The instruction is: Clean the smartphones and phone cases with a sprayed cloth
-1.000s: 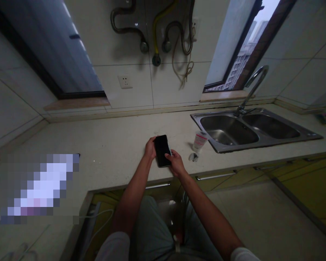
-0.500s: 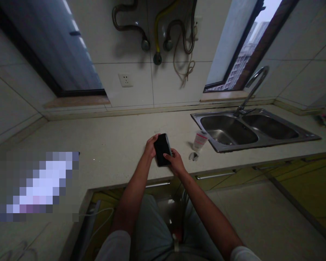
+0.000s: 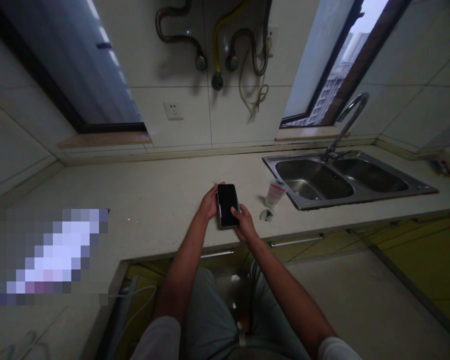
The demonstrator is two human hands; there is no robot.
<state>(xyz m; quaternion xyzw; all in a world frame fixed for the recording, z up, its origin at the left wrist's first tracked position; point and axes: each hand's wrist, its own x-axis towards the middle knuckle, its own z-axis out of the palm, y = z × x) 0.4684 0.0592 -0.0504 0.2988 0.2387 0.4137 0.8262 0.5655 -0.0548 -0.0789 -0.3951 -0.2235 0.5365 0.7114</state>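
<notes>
A black-screened smartphone [image 3: 227, 200] is held between my two hands above the counter's front part. My left hand [image 3: 209, 202] is closed around its left edge, with most fingers hidden behind it. My right hand [image 3: 244, 222] grips the lower right edge, its thumb lying over the dark screen. Right of the phone a clear plastic cup [image 3: 275, 194] with red and white print stands on the counter. Just in front of the cup lies a small grey-and-white item [image 3: 266, 215] whose kind I cannot make out.
A double steel sink [image 3: 315, 185] with a curved faucet [image 3: 350, 120] is set into the pale counter [image 3: 165, 200] at right. A blurred-out bright patch [image 3: 60, 250] covers something at left. A white cable [image 3: 138, 292] hangs by the counter's inner corner. Hoses [image 3: 217, 50] run down the wall.
The phone has turned slightly more upright and shifted a little to the right, both hands keeping hold of it. The cup and the small item stay put.
</notes>
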